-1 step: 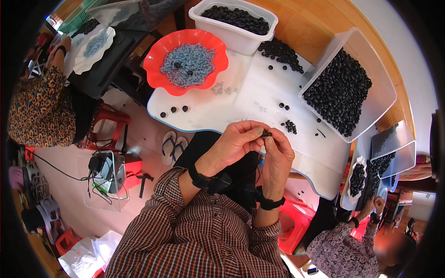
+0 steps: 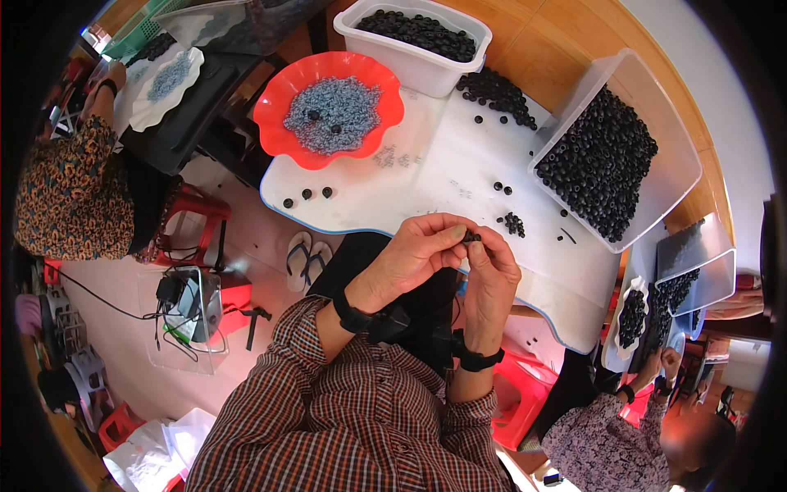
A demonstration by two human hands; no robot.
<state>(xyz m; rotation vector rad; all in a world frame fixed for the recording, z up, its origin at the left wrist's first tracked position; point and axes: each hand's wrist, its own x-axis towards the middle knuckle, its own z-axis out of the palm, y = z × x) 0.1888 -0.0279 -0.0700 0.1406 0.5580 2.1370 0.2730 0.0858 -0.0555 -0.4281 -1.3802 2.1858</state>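
Note:
Over the near edge of the white table (image 2: 344, 193), my left hand (image 2: 420, 252) and my right hand (image 2: 492, 271) meet fingertip to fingertip. Pinched between them is a small black round part (image 2: 470, 237); the fingers cover much of it. Just beyond my right hand lies a little cluster of tiny black pieces (image 2: 514, 224), with two black round parts (image 2: 502, 189) farther back. A red wavy-rimmed bowl (image 2: 275, 102) of small greyish clear pieces stands at the back left, two black parts on top. Three black round parts (image 2: 307, 194) sit in a row near the left table edge.
A white tub (image 2: 426, 67) of black parts stands at the back, beside a loose pile (image 2: 496, 94). On the right, a tilted clear bin (image 2: 668, 176) holds many more. Co-workers sit left (image 2: 74, 193) and lower right (image 2: 611, 443). Red stools (image 2: 525, 394) flank the table.

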